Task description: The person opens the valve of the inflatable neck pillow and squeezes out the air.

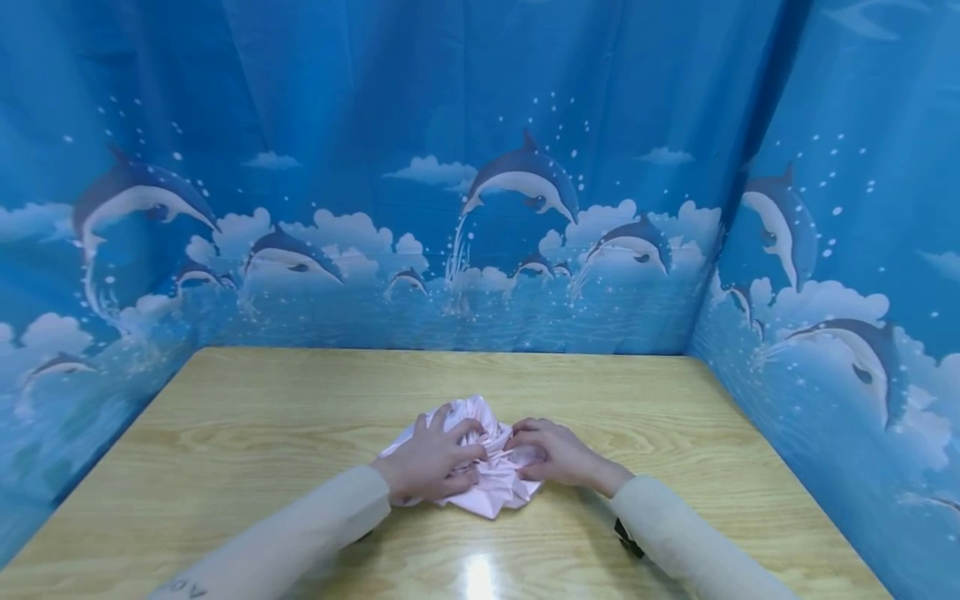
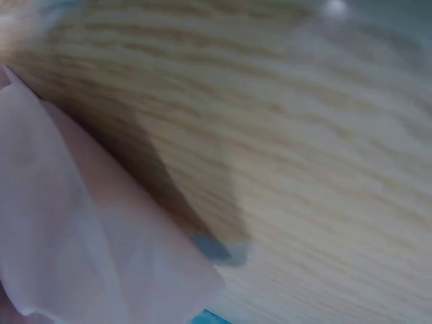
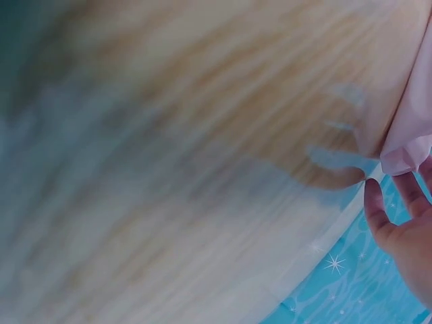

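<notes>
Pink cloth lies bunched in a crumpled heap on the wooden table, near the front edge and roughly at mid-width. Left hand rests on the heap's left side, fingers curled into the folds and gripping them. Right hand meets it from the right, fingers likewise curled and pinching gathered fabric at the centre. The two hands nearly touch. Judgement: the cloth is neither spread flat nor folded; the work is at an early or middle stage, with all smoothing or shaping of the fabric left to do. Both wrist views are blurred; they show only pink fabric against wood grain. Dolphin-print curtain encloses the table on three sides.
</notes>
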A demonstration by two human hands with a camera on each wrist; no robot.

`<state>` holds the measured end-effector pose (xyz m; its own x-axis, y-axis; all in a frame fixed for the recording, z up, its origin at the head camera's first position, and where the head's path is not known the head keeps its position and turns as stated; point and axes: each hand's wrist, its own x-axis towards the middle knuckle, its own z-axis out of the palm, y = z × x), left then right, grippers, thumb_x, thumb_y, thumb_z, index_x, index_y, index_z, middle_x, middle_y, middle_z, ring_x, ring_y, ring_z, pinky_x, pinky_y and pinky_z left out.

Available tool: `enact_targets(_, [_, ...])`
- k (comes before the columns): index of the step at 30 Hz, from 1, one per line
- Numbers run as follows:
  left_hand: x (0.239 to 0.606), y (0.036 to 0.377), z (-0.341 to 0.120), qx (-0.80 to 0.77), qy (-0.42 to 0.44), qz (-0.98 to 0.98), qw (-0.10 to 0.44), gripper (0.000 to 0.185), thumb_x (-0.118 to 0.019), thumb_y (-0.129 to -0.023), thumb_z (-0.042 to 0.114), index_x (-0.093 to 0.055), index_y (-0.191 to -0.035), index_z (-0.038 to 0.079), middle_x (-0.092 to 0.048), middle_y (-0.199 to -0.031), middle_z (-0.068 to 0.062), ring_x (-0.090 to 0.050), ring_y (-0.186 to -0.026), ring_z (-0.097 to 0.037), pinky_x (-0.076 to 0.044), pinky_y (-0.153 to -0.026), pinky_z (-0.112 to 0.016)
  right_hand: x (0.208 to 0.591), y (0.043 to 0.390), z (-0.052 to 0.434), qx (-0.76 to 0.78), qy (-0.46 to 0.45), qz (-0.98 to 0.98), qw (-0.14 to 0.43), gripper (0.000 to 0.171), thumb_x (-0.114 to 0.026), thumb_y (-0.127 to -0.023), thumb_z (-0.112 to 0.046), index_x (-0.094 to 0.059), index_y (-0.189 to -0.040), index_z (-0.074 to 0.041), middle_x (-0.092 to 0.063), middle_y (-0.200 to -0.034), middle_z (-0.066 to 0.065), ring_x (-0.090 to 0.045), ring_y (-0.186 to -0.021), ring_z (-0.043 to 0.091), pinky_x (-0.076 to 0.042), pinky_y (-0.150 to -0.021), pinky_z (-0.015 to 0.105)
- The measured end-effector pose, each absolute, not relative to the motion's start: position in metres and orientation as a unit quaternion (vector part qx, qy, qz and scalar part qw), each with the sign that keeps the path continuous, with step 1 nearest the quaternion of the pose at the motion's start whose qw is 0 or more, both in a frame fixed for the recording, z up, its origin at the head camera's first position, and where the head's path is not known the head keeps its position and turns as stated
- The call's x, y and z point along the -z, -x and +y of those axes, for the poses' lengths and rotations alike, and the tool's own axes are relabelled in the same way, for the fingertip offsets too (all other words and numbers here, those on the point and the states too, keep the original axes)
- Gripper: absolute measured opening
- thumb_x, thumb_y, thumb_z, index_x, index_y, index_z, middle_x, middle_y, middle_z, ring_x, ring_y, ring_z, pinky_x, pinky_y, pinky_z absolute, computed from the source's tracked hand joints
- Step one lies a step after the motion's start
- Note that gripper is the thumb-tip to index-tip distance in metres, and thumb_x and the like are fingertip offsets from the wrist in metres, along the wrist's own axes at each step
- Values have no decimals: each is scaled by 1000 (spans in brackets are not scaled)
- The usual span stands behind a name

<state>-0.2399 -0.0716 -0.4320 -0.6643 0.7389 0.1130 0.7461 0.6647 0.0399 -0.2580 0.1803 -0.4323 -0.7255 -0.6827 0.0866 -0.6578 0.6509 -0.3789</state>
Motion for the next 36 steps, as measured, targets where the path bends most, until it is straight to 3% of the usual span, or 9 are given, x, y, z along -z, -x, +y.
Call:
enact_targets(9, [433,238,-66,61,368,-927,28,60,-44,-71,79,-54,-114,38,-36,-138,5,-22,-130,-49,-26,-91,-72,434,259,182,191,374,907,25,36,-71,-75,-28,-65,-109,-17,-54,-126,10,-51,-114,31,-40,-94,53])
enact_targets(13, [434,238,-63,63,355,-932,24,60,-47,-69,79,-54,-112,38,-36,-137,6,-20,-131,-48,-24,-93,-72,433,259,182,198,373,906,34,37,-70,-76,-31,-64,-110,-16,-53,-127,11,-50,-114,33,-39,-94,55])
enact_targets(20, [435,239,-64,61,362,-930,33,53,-49,-74,72,-53,-114,37,-35,-138,3,-23,-129,-49,-26,-92,-72,429,258,187,207,376,901,56,45,-68,-77,-39,-61,-116,-17,-49,-132,11,-47,-118,33,-36,-96,57])
enact_targets(24, [436,239,-65,57,352,-934,21,60,-51,-70,75,-51,-116,37,-20,-149,-4,-19,-131,-49,-25,-93,-71,429,258,191,220,368,899,83,57,-69,-74,-45,-56,-123,-19,-45,-137,9,-44,-122,34,-33,-98,59])
enact_targets(29, [431,236,-65,58,347,-936,-8,77,-54,-55,82,-49,-117,37,1,-155,-4,-13,-133,-50,-22,-96,-72,429,258,195,225,376,893,103,71,-73,-68,-47,-51,-129,-18,-40,-141,11,-39,-126,35,-27,-100,62])
enact_targets(36, [420,236,-65,52,349,-934,-51,90,-63,-49,78,-45,-127,36,-12,-154,-1,-15,-133,-51,-18,-99,-70,426,256,198,220,387,887,120,81,-77,-64,-46,-46,-133,-17,-35,-144,12,-35,-130,37,-25,-102,62])
